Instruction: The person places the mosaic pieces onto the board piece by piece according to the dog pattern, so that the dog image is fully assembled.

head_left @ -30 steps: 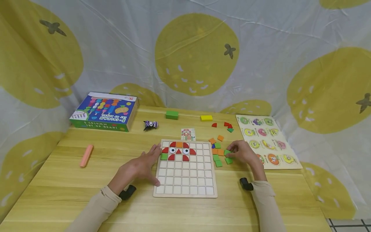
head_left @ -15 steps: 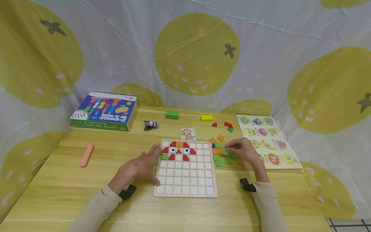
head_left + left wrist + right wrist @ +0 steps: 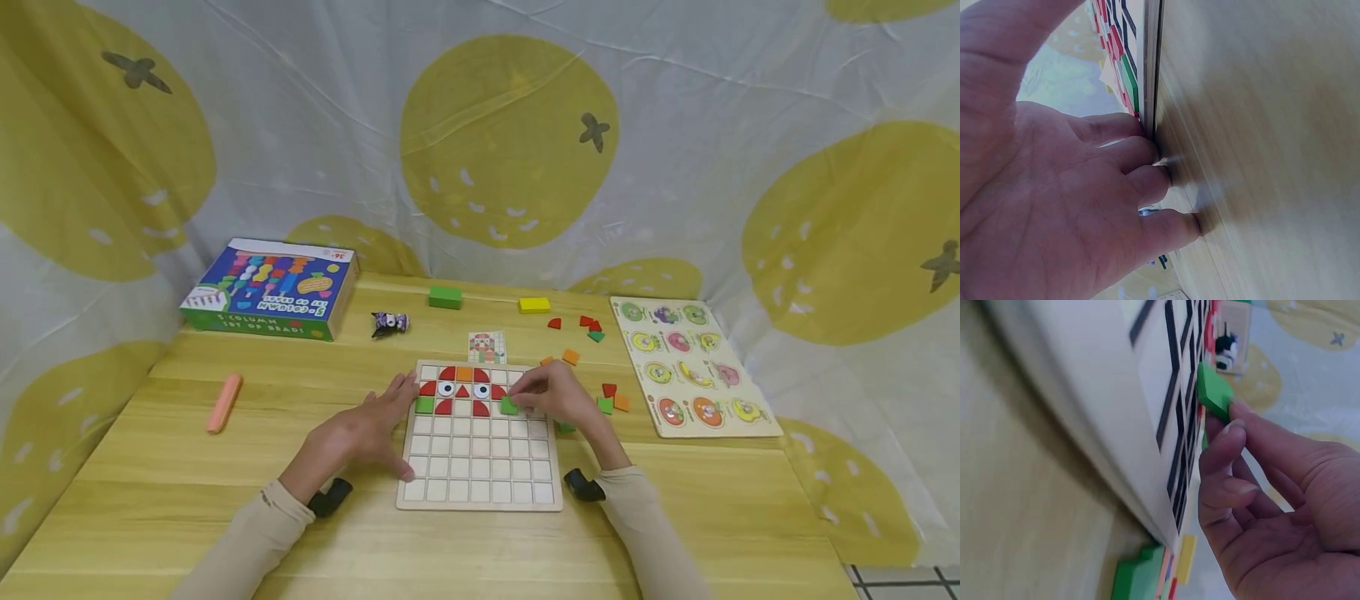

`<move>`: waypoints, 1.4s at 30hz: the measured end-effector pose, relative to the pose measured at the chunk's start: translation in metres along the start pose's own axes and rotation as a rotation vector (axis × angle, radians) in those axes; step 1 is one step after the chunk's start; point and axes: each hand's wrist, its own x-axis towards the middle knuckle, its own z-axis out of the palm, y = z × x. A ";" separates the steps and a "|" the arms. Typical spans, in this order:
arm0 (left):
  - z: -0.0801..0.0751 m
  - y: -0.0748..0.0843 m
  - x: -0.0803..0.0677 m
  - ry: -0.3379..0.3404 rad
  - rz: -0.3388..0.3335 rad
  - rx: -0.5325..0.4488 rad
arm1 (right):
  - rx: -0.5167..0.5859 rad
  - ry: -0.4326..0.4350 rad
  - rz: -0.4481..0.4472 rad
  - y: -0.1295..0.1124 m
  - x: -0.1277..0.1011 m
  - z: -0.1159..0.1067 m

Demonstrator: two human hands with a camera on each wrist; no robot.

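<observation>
A green square tile (image 3: 509,405) it is, pinched at its edge by the right hand (image 3: 558,396), tilted over the right half of the pale wooden grid board (image 3: 480,471)! That board lies flat, left edge against the left hand (image 3: 363,429), upper rows carrying red pieces (image 3: 481,408), two round eyes (image 3: 482,390), an orange square (image 3: 464,375) and, far left, another green square (image 3: 423,405).
</observation>
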 end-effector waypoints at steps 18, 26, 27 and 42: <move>0.000 0.000 0.000 0.009 -0.007 0.014 | 0.009 -0.007 0.017 -0.007 0.004 0.012; 0.000 -0.001 0.000 0.006 -0.007 0.020 | -0.047 -0.036 -0.013 -0.007 0.003 0.008; 0.000 0.000 0.000 0.006 -0.007 0.020 | -0.062 -0.042 -0.028 -0.007 0.003 0.008; 0.000 0.001 0.002 0.000 -0.013 0.018 | -0.070 -0.029 -0.088 0.009 -0.011 -0.051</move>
